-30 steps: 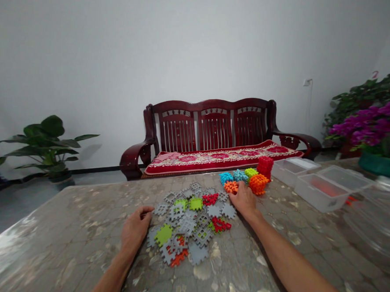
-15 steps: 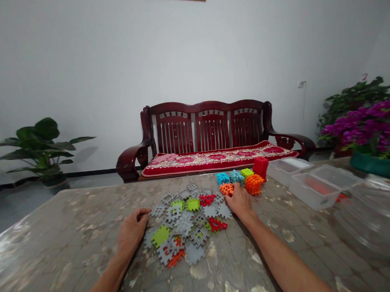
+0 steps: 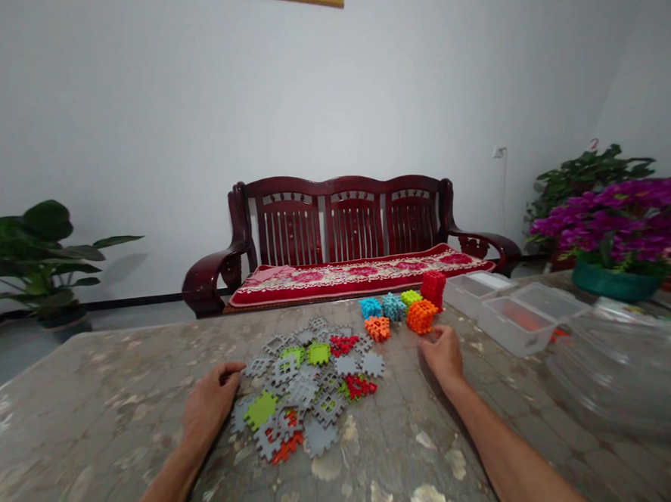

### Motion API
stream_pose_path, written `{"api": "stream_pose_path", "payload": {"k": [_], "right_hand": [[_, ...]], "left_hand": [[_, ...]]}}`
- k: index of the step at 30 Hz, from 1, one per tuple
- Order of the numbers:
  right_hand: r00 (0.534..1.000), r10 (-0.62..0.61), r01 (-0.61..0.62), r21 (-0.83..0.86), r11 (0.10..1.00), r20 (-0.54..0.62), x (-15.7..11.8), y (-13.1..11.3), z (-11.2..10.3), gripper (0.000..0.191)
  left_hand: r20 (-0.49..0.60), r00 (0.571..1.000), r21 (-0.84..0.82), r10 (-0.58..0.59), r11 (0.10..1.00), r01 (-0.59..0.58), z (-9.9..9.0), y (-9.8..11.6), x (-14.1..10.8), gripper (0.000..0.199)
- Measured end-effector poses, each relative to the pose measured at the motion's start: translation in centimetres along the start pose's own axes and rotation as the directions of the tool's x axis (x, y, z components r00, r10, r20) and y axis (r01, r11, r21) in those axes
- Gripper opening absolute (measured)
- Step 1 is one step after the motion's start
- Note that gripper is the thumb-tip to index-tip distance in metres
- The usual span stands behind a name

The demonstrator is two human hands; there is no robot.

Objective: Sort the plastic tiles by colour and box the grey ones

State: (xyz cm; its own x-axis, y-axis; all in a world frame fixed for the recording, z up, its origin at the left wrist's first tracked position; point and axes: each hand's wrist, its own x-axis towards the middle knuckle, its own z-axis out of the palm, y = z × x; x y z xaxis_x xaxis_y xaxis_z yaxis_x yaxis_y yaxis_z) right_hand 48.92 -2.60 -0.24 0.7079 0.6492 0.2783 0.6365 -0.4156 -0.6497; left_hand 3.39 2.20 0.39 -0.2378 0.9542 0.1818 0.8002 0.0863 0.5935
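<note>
1. Many flat toothed pieces (image 3: pixel 301 390), grey, green, red and orange, lay in a loose pile on the desk (image 3: pixel 393 433).
2. Left hand (image 3: pixel 212 397) rested beside the pile's left edge, released, fingers loosely curled.
3. Right hand (image 3: pixel 443 356) was likewise released, near the larger orange block (image 3: pixel 420 316).
4. Blue blocks (image 3: pixel 394 306) stood left of it.
5. Clear boxes (image 3: pixel 516 336) stood farther right; a wooden settee (image 3: pixel 340 184) stood beyond the desk.
</note>
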Motion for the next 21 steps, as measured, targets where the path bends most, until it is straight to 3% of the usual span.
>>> {"api": "stream_pose_path", "payload": {"k": [3, 6, 12, 21], "right_hand": [[0.999, 0.013, -0.015, -0.034, 0.999, -0.035, 1.1, -0.1, -0.1, 0.061], [1.000, -0.010, 0.012, -0.118, 0.993, 0.012, 1.8, -0.6, 0.0, 0.077], [0.992, 0.018, 0.006, -0.194, 0.981, 0.123, 2.7, -1.3, -0.1, 0.068], [0.994, -0.018, 0.046, -0.252, 0.967, 0.110, 3.3, -1.5, 0.3, 0.067]], "left_hand": [[-0.003, 1.000, 0.004, -0.012, 1.000, 0.012, -0.2, 0.2, -0.1, 0.028], [0.003, 1.000, 0.007, -0.021, 1.000, 0.021, -0.2, 0.2, -0.1, 0.029], [0.021, 0.999, 0.023, -0.026, 0.999, 0.026, -0.2, 0.3, -0.1, 0.030], [0.028, 0.999, 0.030, -0.030, 0.999, 0.029, 0.0, 0.0, 0.0, 0.030]]}}
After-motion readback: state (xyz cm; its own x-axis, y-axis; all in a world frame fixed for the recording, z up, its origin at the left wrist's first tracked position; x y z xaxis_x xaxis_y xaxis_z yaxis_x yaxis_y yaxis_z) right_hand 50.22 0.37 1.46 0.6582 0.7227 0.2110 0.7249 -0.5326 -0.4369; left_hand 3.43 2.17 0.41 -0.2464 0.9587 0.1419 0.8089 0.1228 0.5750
